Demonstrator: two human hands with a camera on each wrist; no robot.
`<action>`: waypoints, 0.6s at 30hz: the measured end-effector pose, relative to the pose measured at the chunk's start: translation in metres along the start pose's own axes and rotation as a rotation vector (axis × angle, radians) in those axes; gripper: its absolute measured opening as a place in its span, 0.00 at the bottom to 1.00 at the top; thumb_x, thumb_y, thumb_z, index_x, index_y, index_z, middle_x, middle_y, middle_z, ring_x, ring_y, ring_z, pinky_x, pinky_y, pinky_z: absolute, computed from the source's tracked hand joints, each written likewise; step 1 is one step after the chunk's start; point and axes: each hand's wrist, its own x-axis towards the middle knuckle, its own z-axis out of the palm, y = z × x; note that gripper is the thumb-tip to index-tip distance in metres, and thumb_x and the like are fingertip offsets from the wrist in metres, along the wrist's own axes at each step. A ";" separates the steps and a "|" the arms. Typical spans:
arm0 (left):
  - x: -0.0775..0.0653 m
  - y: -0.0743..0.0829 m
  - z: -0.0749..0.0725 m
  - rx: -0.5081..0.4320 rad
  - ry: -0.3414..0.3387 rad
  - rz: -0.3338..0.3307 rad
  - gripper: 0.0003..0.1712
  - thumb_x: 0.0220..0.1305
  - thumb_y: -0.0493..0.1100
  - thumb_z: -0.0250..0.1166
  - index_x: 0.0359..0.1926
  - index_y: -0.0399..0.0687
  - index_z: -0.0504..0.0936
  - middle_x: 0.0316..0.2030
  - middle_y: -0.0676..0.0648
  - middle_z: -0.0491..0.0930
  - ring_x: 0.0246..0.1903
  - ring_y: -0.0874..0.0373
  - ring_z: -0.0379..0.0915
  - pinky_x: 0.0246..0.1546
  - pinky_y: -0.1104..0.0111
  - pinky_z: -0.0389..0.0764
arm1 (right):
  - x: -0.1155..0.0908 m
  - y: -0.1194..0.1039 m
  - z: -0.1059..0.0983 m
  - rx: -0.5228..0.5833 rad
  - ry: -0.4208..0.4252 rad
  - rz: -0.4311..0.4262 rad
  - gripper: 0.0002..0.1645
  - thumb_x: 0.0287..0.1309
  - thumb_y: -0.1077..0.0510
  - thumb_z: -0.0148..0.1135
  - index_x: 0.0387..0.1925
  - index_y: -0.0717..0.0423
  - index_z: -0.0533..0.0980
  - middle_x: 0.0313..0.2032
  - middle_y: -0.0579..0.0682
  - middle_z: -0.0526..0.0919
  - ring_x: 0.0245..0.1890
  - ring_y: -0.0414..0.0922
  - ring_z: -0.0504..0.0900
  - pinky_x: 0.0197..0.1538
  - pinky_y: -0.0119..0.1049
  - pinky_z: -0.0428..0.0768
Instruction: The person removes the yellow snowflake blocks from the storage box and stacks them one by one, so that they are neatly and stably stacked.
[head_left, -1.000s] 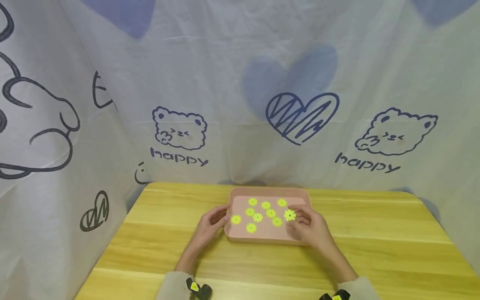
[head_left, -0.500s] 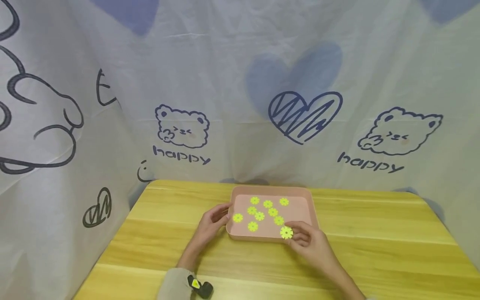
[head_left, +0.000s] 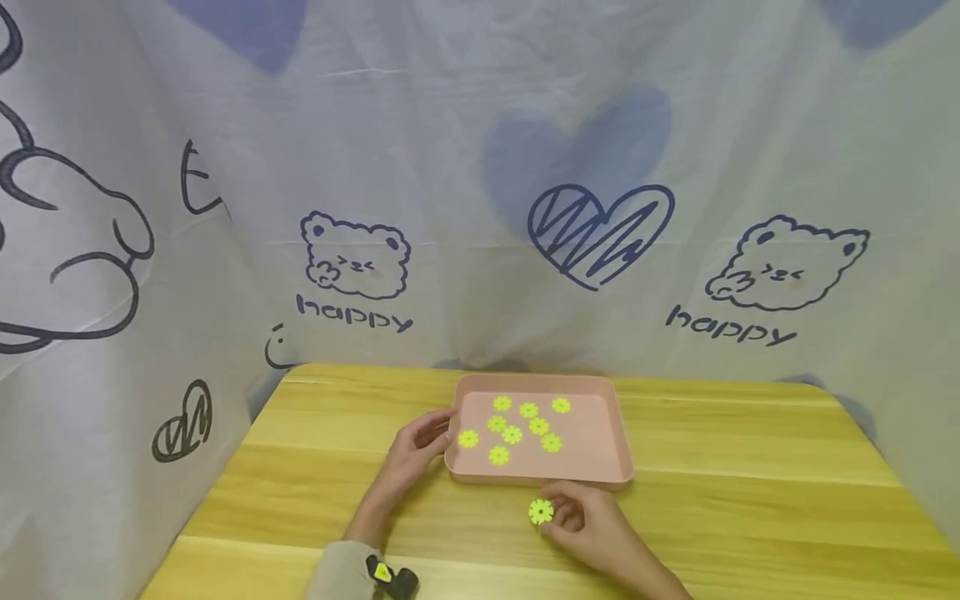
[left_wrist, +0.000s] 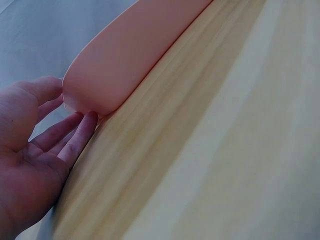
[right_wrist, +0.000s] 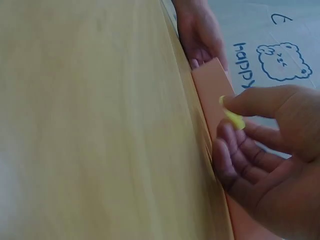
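A shallow pink tray (head_left: pixel 536 481) lies on the wooden table with several small yellow-green notched discs (head_left: pixel 512 434) spread inside. My left hand (head_left: pixel 414 450) holds the tray's left end; in the left wrist view its fingertips (left_wrist: pixel 90 117) meet the lower corner of the wall. In front of the tray's near edge, my right hand (head_left: pixel 592 525) pinches one notched disc (head_left: pixel 541 512), round with a small hole in its middle. The right wrist view shows this disc (right_wrist: pixel 235 119) edge-on, between thumb and fingers.
The wooden table (head_left: pixel 750 483) extends to both sides of the tray and in front of it. A pale cloth (head_left: pixel 465 300) printed with hearts and bears hangs right behind the table and along its left side.
My right hand has brought its disc out of the tray's right part, over the near edge, toward me and to the left. The left hand stays at the tray's left end.
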 end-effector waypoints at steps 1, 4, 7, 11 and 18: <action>0.000 0.000 -0.001 0.004 0.005 -0.002 0.23 0.74 0.34 0.62 0.67 0.33 0.75 0.66 0.33 0.74 0.65 0.37 0.71 0.55 0.64 0.83 | 0.000 0.000 0.002 -0.015 -0.006 0.005 0.19 0.55 0.65 0.74 0.49 0.63 0.82 0.34 0.48 0.84 0.31 0.35 0.81 0.32 0.30 0.84; -0.001 -0.001 -0.002 0.012 0.006 0.003 0.23 0.74 0.34 0.62 0.67 0.32 0.75 0.66 0.32 0.74 0.65 0.37 0.71 0.55 0.64 0.83 | 0.001 0.000 0.005 -0.074 -0.010 0.020 0.18 0.54 0.65 0.75 0.48 0.63 0.83 0.33 0.45 0.83 0.30 0.35 0.79 0.31 0.29 0.82; -0.001 -0.001 -0.003 0.008 0.013 0.005 0.23 0.74 0.33 0.62 0.66 0.33 0.75 0.65 0.33 0.74 0.65 0.37 0.72 0.54 0.64 0.84 | 0.002 -0.001 0.008 -0.137 0.010 0.020 0.18 0.52 0.65 0.76 0.47 0.61 0.84 0.34 0.44 0.81 0.29 0.35 0.77 0.31 0.28 0.80; 0.001 -0.002 -0.001 -0.013 0.009 -0.007 0.23 0.73 0.32 0.62 0.66 0.35 0.76 0.66 0.34 0.74 0.65 0.39 0.72 0.54 0.65 0.84 | 0.002 -0.002 0.008 -0.223 0.022 0.018 0.18 0.51 0.65 0.78 0.45 0.58 0.84 0.34 0.43 0.79 0.28 0.35 0.74 0.31 0.28 0.79; 0.000 -0.005 -0.002 -0.010 -0.004 0.009 0.24 0.74 0.34 0.63 0.67 0.33 0.74 0.66 0.33 0.74 0.65 0.38 0.71 0.55 0.65 0.83 | 0.002 -0.005 0.012 -0.275 0.017 0.033 0.17 0.52 0.63 0.78 0.45 0.56 0.85 0.33 0.42 0.77 0.28 0.34 0.70 0.31 0.27 0.76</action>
